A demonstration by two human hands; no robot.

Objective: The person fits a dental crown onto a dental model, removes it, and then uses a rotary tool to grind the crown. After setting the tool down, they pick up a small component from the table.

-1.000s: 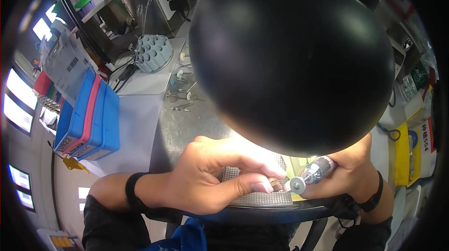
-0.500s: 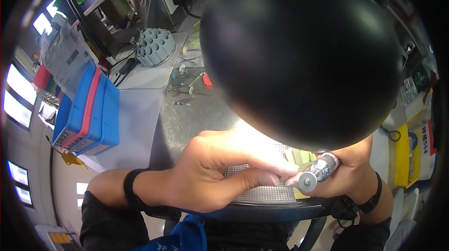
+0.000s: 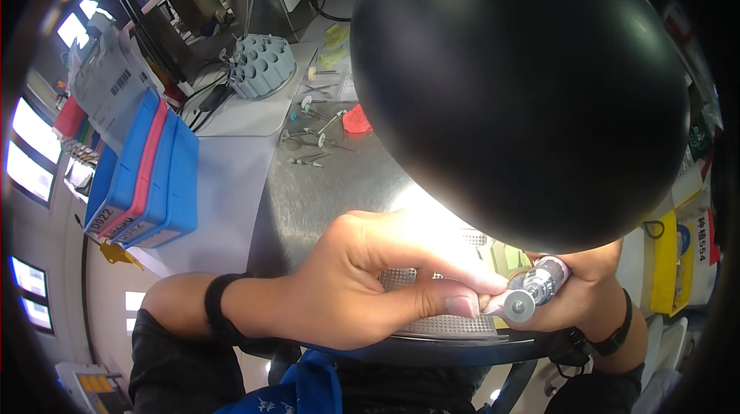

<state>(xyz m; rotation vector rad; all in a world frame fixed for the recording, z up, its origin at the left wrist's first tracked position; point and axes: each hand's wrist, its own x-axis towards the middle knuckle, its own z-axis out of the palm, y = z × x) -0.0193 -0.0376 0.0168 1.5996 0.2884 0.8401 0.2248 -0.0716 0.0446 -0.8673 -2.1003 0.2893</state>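
Note:
My left hand [image 3: 362, 279] reaches in from the left, its thumb and forefinger pinched together on a small pale piece [image 3: 484, 303] that mostly hides between the fingertips. Wrapped around a silver rotary handpiece [image 3: 547, 275] is my right hand [image 3: 587, 291], partly covered by a big black dome [image 3: 524, 98]. At the tip of the handpiece sits a round grey disc [image 3: 519, 306], right beside the pale piece; whether they touch I cannot tell. Both hands are above a perforated metal grate [image 3: 447, 325] under bright light.
Several mounted burs and discs [image 3: 316, 136] lie on the steel bench [image 3: 308, 198], near a red piece [image 3: 357, 119]. Farther back stands a grey holder with round holes [image 3: 262, 67]. Stacked blue trays [image 3: 173, 183] are at left, a yellow bin [image 3: 664, 267] at right.
The whole view has shifted a little, with the dome and bench items farther right in the picture. Both hands keep their grips, fingertips slightly farther right beside the disc.

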